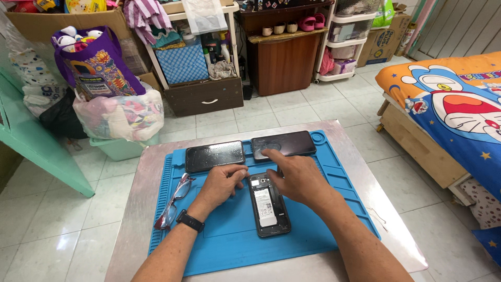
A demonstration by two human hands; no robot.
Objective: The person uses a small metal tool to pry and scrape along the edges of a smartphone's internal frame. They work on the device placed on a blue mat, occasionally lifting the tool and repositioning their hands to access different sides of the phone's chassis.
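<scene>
An opened black phone (268, 208) lies on its front on the blue work mat (229, 245), its white battery showing. My left hand (222, 183), with a black watch at the wrist, rests curled at the phone's upper left corner and touches it. Over the phone's top end hovers my right hand (295, 177), its forefinger stretched out to the near edge of a dark phone panel (284, 144) at the mat's far right. A second dark phone (214, 155) lies at the far left of the mat, just beyond my left hand.
Red-framed glasses (175, 201) lie on the mat's left edge. The mat sits on a small metal table (360, 156). Around it on the tiled floor are a bed with a cartoon sheet (454, 104), bags (104, 89), shelves and a wooden cabinet (284, 60).
</scene>
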